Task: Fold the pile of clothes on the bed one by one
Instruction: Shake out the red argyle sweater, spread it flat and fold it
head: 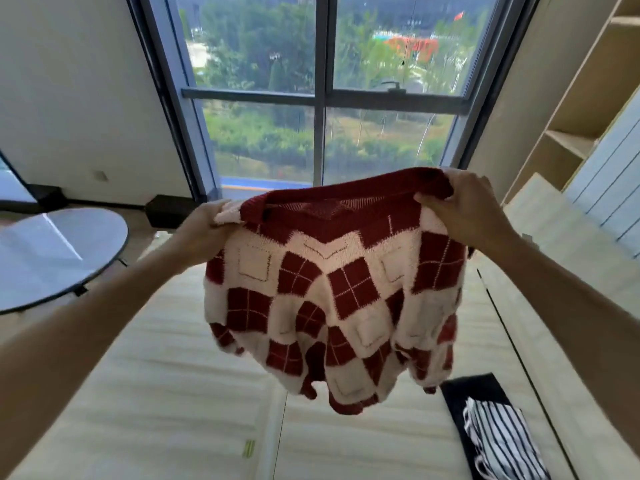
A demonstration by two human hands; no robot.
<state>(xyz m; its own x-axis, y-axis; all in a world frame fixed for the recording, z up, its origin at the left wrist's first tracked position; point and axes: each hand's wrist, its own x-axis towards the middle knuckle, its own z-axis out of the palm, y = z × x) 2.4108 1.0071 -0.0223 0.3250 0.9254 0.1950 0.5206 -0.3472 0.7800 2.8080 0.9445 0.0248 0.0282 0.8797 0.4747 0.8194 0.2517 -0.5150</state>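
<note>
A red and white argyle knit sweater (332, 299) hangs in the air above the bed (173, 393), held up by its top edge. My left hand (204, 230) grips the sweater's left shoulder. Gripping the red collar edge at the right shoulder is my right hand (464, 209). The sweater's hem dangles clear of the mattress. At the lower right of the bed lies a black garment (467, 389) with a black and white striped garment (498, 441) on top of it.
A round glass table (52, 258) stands left of the bed. A large window (322, 91) fills the far wall. Wooden shelves (581, 98) and pale steps (554, 230) rise on the right. A small green label (248, 448) marks the mattress.
</note>
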